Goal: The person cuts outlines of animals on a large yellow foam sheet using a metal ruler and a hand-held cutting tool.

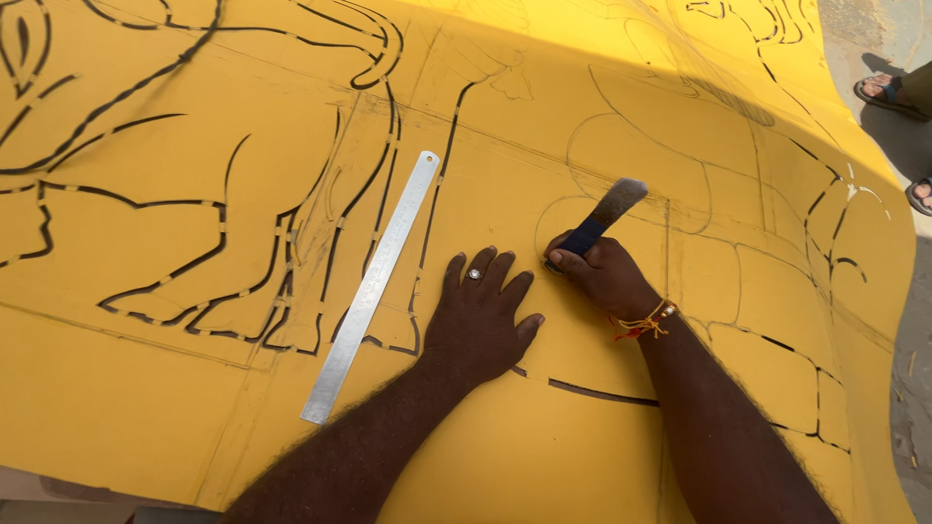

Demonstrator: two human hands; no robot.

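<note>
A large yellow sheet (146,388) marked with pencil lines and cut black outlines fills the head view. My left hand (481,315), a ring on one finger, lies flat on the sheet with its fingers spread. Just to its right, my right hand (602,277) is shut on a cutting knife (604,215) with a blue-wrapped handle and a flat metal blade pointing up and away. The knife's lower end meets a curved pencil line on the sheet. A red and yellow thread circles my right wrist.
A long steel ruler (371,284) lies diagonally on the sheet, left of my left hand. At the far right, beyond the sheet's drooping edge, another person's sandalled feet (888,95) stand on a grey floor (913,388).
</note>
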